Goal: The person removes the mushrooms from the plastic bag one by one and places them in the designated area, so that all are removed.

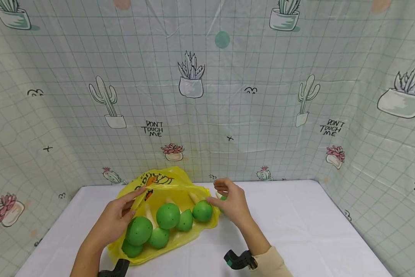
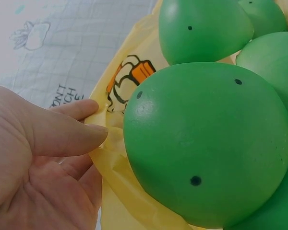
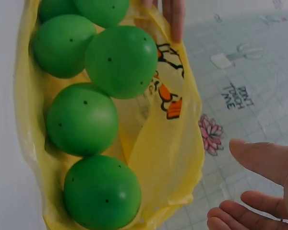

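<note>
A yellow plastic bag (image 1: 178, 238) with printed black and orange figures lies with its mouth facing me. Inside are several green round-headed things (image 1: 168, 216) with small black dots; pale stick-like stems (image 1: 149, 214) run back from some of them. My left hand (image 1: 112, 221) pinches the bag's left rim between thumb and fingers, beside the large green head (image 2: 206, 143). My right hand (image 1: 234, 202) is at the bag's right end, fingers apart and holding nothing; the right wrist view shows its thumb off the bag's edge. Behind it, another green and white piece (image 1: 223, 197) is partly hidden.
A white-covered table (image 1: 297, 223) carries the bag. A grid-patterned curtain (image 1: 228, 115) with cactus prints hangs behind and along both sides. Black camera mounts (image 1: 240, 260) sit on both wrists.
</note>
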A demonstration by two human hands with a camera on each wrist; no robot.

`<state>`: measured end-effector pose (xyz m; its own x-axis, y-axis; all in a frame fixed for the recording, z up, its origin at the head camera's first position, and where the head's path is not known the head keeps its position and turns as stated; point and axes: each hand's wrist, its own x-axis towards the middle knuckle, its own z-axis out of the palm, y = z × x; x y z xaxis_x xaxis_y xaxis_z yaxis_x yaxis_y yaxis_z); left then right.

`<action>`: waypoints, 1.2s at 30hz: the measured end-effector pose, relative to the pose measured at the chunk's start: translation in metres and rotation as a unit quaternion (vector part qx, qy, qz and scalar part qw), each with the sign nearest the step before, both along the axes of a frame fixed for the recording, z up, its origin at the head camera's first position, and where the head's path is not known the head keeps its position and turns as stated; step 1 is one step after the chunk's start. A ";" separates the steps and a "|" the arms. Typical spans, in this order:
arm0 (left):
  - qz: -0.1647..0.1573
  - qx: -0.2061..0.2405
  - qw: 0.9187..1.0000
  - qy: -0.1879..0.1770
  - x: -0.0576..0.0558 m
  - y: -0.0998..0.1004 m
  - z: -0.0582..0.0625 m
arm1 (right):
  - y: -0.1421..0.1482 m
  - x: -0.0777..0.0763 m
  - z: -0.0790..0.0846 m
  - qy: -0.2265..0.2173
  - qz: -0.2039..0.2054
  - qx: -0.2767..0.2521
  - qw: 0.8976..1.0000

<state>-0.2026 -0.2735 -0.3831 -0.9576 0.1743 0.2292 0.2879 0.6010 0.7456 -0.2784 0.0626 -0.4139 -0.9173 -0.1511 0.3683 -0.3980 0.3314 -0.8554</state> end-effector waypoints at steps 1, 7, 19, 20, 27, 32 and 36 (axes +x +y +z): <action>0.000 -0.001 1.000 0.000 0.000 0.000 0.000 | -0.002 0.001 0.000 0.004 0.003 0.001 1.000; -0.002 0.000 1.000 0.003 -0.001 -0.002 -0.001 | -0.018 0.009 -0.001 0.011 0.032 0.000 0.999; -0.002 -0.003 1.000 0.006 -0.001 -0.002 0.000 | -0.047 0.020 -0.009 0.036 0.087 0.018 0.995; 0.000 -0.003 1.000 0.004 -0.001 -0.002 0.000 | -0.048 0.021 -0.008 0.033 0.091 0.019 0.995; -0.005 0.009 1.000 0.005 -0.001 -0.003 -0.002 | -0.060 0.026 -0.012 0.020 0.113 0.031 0.993; -0.008 0.009 1.000 0.010 -0.002 -0.003 -0.003 | -0.068 0.029 -0.015 0.023 0.122 0.045 0.991; -0.011 0.008 1.000 0.010 -0.002 -0.001 -0.003 | -0.073 0.031 -0.016 0.015 0.119 0.058 0.991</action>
